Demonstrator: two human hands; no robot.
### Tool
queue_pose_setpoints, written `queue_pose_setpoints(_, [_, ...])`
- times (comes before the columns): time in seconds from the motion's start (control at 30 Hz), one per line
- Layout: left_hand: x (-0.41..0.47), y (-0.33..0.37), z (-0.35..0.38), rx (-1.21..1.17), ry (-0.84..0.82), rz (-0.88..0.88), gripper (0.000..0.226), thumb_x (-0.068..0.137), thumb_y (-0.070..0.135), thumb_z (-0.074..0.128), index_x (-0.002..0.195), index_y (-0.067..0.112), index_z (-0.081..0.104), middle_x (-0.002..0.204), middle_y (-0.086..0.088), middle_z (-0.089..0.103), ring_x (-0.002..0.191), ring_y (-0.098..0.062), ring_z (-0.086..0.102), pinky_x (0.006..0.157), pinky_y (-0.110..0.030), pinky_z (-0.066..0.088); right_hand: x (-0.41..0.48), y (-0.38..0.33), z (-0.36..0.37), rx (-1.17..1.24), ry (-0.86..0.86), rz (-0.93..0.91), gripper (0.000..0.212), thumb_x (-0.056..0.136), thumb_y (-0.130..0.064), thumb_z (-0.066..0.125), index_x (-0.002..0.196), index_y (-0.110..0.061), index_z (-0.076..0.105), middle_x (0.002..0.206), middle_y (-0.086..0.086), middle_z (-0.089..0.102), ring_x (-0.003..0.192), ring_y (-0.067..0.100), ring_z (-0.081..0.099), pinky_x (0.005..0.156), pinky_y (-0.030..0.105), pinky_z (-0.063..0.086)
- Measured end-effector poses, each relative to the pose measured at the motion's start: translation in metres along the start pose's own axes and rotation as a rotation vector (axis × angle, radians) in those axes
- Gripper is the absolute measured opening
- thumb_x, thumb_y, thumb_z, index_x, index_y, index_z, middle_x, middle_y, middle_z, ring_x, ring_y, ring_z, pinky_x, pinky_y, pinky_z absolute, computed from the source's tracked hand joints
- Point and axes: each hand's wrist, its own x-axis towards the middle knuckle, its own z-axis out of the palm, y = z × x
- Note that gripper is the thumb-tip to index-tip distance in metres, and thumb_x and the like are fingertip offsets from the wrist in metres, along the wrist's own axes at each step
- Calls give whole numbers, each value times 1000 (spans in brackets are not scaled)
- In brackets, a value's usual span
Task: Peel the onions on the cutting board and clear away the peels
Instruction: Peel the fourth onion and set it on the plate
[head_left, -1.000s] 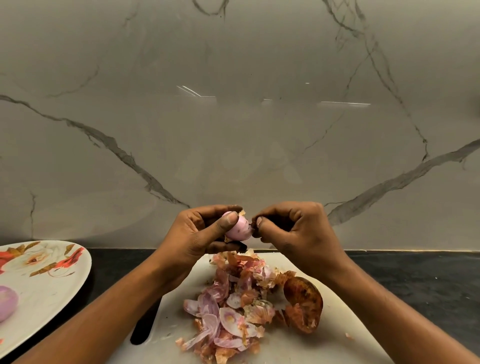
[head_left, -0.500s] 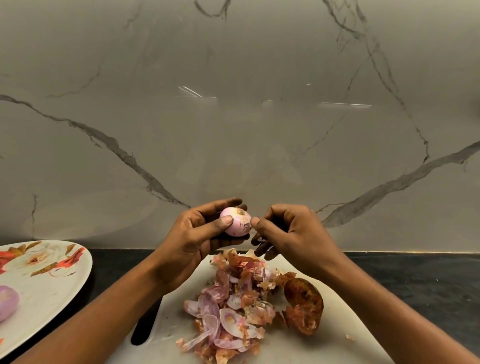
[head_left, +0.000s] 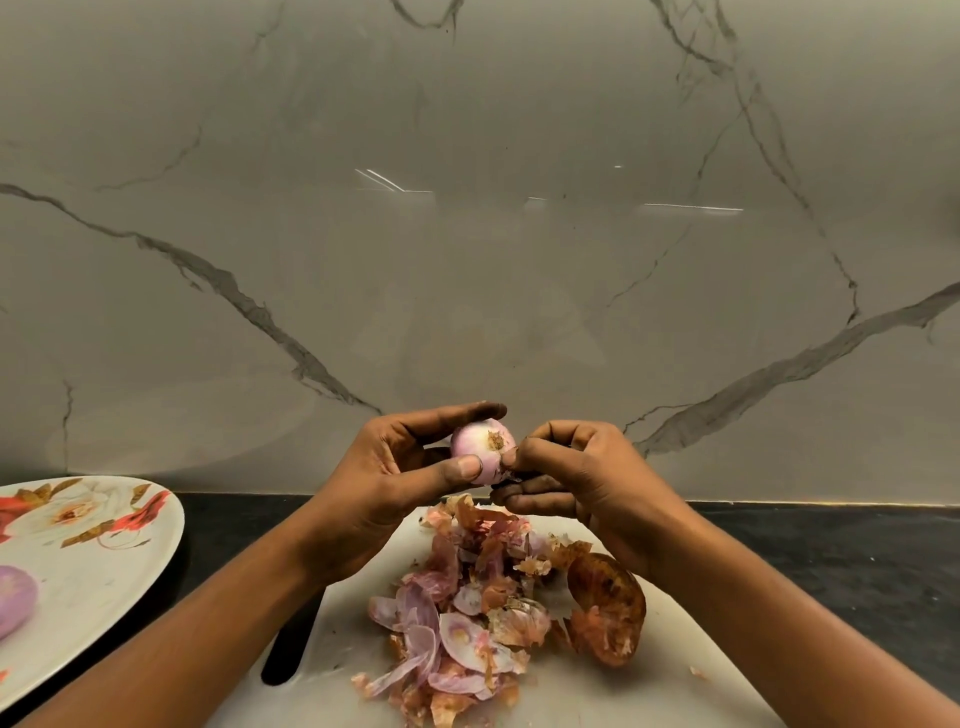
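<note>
My left hand (head_left: 395, 467) grips a small pink onion (head_left: 480, 441) between thumb and fingers, held above the far end of the white cutting board (head_left: 649, 670). The onion's brown root end faces me. My right hand (head_left: 576, 467) pinches a bit of skin at the onion's lower right side, fingers curled. Below the hands a heap of pink and brown peels (head_left: 462, 618) lies on the board, with a large brown peel shell (head_left: 605, 608) at its right.
A flowered white plate (head_left: 88, 566) sits at the left on the dark counter (head_left: 831, 561), with a peeled onion (head_left: 15, 597) on it. The board's dark handle slot (head_left: 288, 644) shows by my left forearm. A marble wall rises right behind.
My left hand has turned the onion so its root end faces me and lifted it slightly. My right hand's fingers have shifted to the onion's lower right edge.
</note>
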Motion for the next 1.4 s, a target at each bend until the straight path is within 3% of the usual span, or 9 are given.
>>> queue_pose_setpoints(0.3, [-2,1,-2,-39,-13,16,53,87,5,77,138,11,67,139,-11,69,128,-34,66,105,-45,56,0,1,2,125,-82,58,13,93,-10,75,100,-1,69,104,26,78,90,35,79,77,32,67])
queue_pose_setpoints(0.63, [-1,2,0,-115,-23,14,51,84,7,77,135,12,70,141,-13,67,128,-37,66,102,-42,58,-2,0,1,108,-74,45,8,95,0,71,101,3,68,92,21,77,86,32,80,72,28,65])
queue_pose_setpoints(0.87, [-3,3,0,-130,-33,18,52,82,10,77,134,14,71,142,-12,66,130,-35,65,103,-41,57,-2,-3,1,141,-83,61,12,95,-7,71,102,2,68,105,28,77,92,37,79,76,30,67])
queue_pose_setpoints(1.23, [-1,3,-1,-176,-25,18,51,83,6,75,133,12,71,144,-13,65,130,-37,64,101,-44,58,-2,-3,-1,162,-99,58,3,96,1,67,99,3,68,96,25,77,89,35,79,74,29,66])
queue_pose_setpoints(1.3, [0,4,-2,-180,-21,26,51,82,6,76,133,12,71,144,-12,65,131,-36,64,101,-43,58,-2,-3,0,160,-107,57,6,95,1,69,100,2,67,100,26,77,93,37,79,77,31,67])
queue_pose_setpoints(1.4, [-1,4,-1,-156,-16,32,53,81,7,78,133,12,71,144,-12,65,131,-36,64,102,-41,58,-3,-4,1,157,-122,56,31,81,-10,82,105,0,66,106,27,77,97,38,78,83,34,67])
